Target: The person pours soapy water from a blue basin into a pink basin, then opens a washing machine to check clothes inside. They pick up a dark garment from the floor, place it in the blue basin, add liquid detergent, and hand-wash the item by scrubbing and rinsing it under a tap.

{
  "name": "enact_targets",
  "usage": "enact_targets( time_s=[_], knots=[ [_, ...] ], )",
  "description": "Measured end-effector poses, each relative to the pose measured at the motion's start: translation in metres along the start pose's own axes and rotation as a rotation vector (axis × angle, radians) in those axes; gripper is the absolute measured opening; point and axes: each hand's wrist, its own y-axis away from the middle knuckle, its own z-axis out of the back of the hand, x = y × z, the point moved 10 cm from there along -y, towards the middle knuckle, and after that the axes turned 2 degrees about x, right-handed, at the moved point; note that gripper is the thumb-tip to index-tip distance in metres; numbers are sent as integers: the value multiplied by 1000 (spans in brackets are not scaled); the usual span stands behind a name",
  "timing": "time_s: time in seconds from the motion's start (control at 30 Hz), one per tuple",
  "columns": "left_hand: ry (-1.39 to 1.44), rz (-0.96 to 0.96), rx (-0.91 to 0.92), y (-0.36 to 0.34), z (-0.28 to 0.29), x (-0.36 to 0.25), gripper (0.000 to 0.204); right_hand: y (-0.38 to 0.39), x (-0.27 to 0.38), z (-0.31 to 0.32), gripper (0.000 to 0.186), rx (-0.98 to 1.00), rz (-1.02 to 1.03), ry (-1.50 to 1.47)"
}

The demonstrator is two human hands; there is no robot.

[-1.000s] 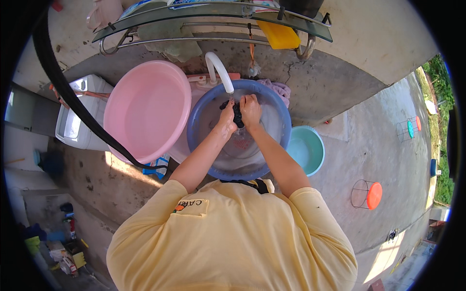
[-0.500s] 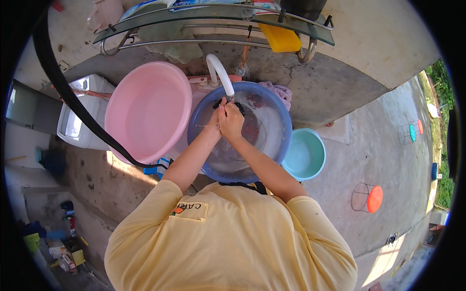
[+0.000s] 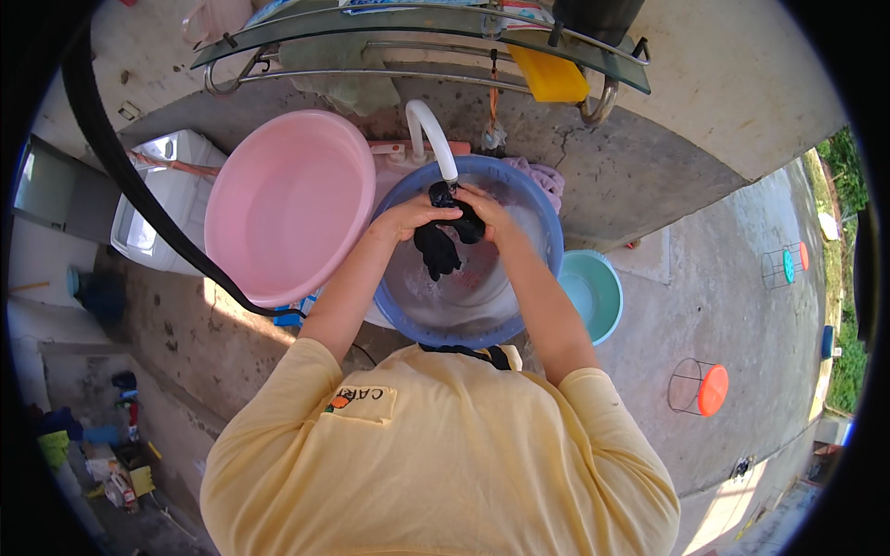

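Note:
A bunched, wet black cloth (image 3: 436, 248) hangs between my two hands, under the mouth of a white curved tap (image 3: 430, 128). My left hand (image 3: 414, 219) grips its left side, thumb laid across the top. On the other side my right hand (image 3: 488, 215) is closed round the cloth's upper right part. Below them is a blue basin (image 3: 454, 338) holding cloudy water, with something reddish showing through it. Part of the cloth droops toward the water. What kind of garment it is, I cannot tell.
A large pink basin (image 3: 287, 204) stands left of the blue one, a small teal basin (image 3: 603, 295) to its right. Above the tap runs a glass shelf (image 3: 417, 25) with a metal rail. A purple cloth (image 3: 547, 181) lies behind the blue basin. Red-topped stools (image 3: 713, 389) stand farther right.
My hands, pressed together under the tap before, have moved apart. The black cloth, mostly hidden in them earlier, now hangs loosened and lower between them. The view has shifted slightly.

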Motion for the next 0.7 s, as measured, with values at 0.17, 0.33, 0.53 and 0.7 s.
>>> enact_targets(
  time_s=[0.17, 0.33, 0.53, 0.7],
  knots=[
    [-172, -55, -216, 7, 34, -2, 34, 6, 38, 17, 35, -138, 134, 255],
    [-166, -75, -377, 16, 43, -28, 51, 21, 37, 10, 67, -74, 347, 858],
    [-272, -166, -221, 8, 28, -32, 49, 18, 17, 0, 83, -43, 147, 1172],
    [24, -39, -299, 16, 35, -32, 44, 30, -20, -1, 78, 228, -197, 26]
  ],
)
